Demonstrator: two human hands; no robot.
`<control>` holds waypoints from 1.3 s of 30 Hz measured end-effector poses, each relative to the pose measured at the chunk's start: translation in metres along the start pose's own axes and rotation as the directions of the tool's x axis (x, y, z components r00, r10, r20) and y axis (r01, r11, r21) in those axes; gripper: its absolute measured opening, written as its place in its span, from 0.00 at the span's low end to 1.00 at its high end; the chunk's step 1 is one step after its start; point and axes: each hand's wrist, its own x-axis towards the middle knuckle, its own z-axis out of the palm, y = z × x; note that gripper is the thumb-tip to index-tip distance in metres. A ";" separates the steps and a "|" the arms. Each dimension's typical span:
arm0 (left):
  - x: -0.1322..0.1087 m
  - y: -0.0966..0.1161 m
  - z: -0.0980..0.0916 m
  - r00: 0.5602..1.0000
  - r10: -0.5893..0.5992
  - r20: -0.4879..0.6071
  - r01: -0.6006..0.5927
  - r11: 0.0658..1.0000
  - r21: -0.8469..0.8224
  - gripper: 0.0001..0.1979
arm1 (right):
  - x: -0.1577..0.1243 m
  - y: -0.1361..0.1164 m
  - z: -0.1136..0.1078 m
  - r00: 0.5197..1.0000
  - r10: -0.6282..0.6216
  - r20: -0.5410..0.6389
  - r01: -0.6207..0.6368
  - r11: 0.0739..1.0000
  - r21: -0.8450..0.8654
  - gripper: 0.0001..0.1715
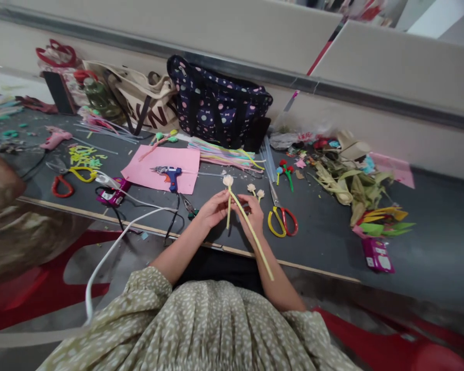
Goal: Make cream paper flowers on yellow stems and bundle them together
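Between my hands, over the table's front edge, is a small cream flower [228, 181] with its head upward. Pinched just below the head, its short stem is held by my left hand [215, 208], fingers closed. My right hand [252, 211] is closed on a long yellow pipe cleaner [255, 238], which bends at the flower's base and trails down over my right forearm. Two more cream flower heads [255, 191] lie just beyond my right hand. Red-and-yellow-handled scissors [281, 219] rest to its right, and green-handled pliers [189, 207] lie left of my left hand.
A blue glue gun [172, 178] sits on pink paper [142, 158]. Bundled pipe cleaners [224, 153] lie behind. A white cable [116, 252] crosses the table edge at left. Dried husks [334, 183] and a purple box [378, 255] are at right. Another person's arm [0, 172] shows at far left.
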 end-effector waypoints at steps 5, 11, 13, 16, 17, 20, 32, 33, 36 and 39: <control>0.000 0.001 0.008 0.994 -0.027 -0.109 0.013 0.991 -0.130 0.09 | 0.008 -0.006 0.016 0.993 0.027 -0.113 -0.017 0.996 0.088 0.15; -0.009 -0.013 0.010 0.999 0.005 -0.052 -0.005 1.000 -0.003 0.14 | 0.008 -0.012 0.019 0.987 0.098 -0.125 -0.071 0.975 0.209 0.14; -0.011 -0.014 0.007 0.998 0.043 -0.049 -0.038 0.995 0.096 0.14 | 0.008 -0.010 0.015 0.990 0.053 -0.131 -0.030 0.984 0.173 0.13; -0.014 -0.010 0.000 0.994 0.111 -0.006 -0.105 0.954 0.280 0.16 | 0.008 -0.006 0.005 0.988 -0.100 -0.119 0.100 0.995 -0.002 0.10; -0.015 -0.008 -0.001 0.993 0.120 0.010 -0.117 0.945 0.306 0.18 | 0.008 -0.006 0.001 0.982 -0.158 -0.104 0.151 0.986 -0.073 0.09; -0.016 -0.001 -0.002 0.993 0.113 0.043 -0.121 0.937 0.328 0.22 | 0.009 -0.008 -0.008 0.949 -0.315 -0.024 0.299 0.920 -0.253 0.08; -0.020 0.012 0.011 0.961 0.239 0.136 -0.271 0.913 0.307 0.21 | 0.005 -0.026 -0.021 0.894 -0.447 0.020 0.431 0.849 -0.305 0.05; -0.020 0.013 0.011 0.955 0.260 0.142 -0.293 0.898 0.327 0.21 | 0.004 -0.026 -0.021 0.891 -0.453 0.008 0.434 0.849 -0.300 0.05; -0.023 0.014 0.012 0.919 0.347 0.185 -0.393 0.831 0.394 0.22 | 0.002 -0.027 -0.022 0.870 -0.493 -0.028 0.464 0.836 -0.294 0.05; -0.027 0.017 0.012 0.873 0.420 0.248 -0.487 0.751 0.446 0.25 | 0.000 -0.026 -0.024 0.835 -0.547 -0.055 0.509 0.806 -0.301 0.07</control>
